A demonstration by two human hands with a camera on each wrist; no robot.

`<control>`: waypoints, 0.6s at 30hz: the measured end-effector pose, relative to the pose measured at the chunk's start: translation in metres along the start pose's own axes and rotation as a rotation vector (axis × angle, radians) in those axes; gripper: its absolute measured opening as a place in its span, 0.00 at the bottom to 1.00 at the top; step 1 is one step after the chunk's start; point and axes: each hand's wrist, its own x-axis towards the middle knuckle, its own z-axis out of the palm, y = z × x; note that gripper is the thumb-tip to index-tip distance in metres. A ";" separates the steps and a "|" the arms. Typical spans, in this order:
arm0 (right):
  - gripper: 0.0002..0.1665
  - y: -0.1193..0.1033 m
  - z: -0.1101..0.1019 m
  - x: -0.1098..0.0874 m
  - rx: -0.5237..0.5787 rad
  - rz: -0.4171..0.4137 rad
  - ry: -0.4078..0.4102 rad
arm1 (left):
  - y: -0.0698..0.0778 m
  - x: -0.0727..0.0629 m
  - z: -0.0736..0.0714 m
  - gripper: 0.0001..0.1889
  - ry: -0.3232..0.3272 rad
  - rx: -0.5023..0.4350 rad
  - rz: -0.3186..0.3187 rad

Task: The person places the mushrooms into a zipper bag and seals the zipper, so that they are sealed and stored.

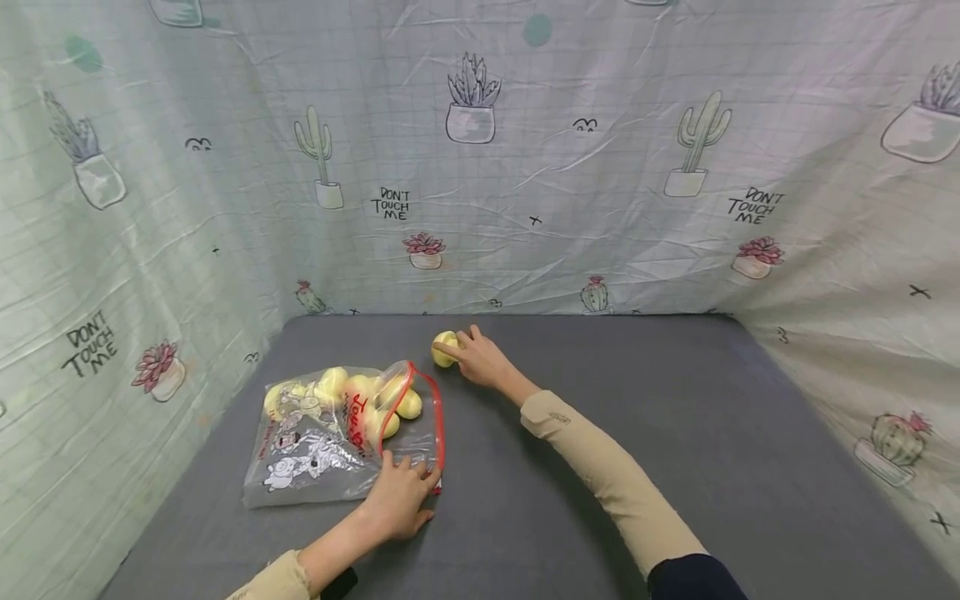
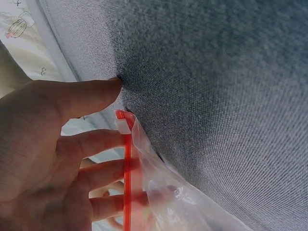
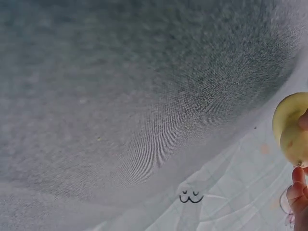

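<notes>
A clear zip bag with a red zip edge and printed cartoon figures lies on the table, holding several pale yellow apples; its mouth faces right. My left hand rests its fingers on the bag's near mouth corner. In the left wrist view, those fairly straight fingers lie across the red zip edge, thumb apart from them. Farther back, beyond the bag's mouth, my right hand grips a yellow apple between thumb and fingers. That apple is partly cut off in the right wrist view.
The dark grey table extends to the right of both arms. A pale curtain printed with potted cacti hangs behind the table and along its sides.
</notes>
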 end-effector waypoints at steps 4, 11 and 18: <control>0.33 -0.002 -0.005 -0.005 0.000 -0.011 0.032 | 0.001 -0.001 0.001 0.28 0.008 -0.011 -0.006; 0.34 -0.004 -0.013 -0.013 0.019 -0.026 0.037 | 0.000 -0.001 0.002 0.28 0.003 -0.014 -0.010; 0.33 -0.004 -0.018 -0.022 0.036 -0.038 0.060 | 0.001 0.001 0.001 0.27 -0.005 -0.019 -0.010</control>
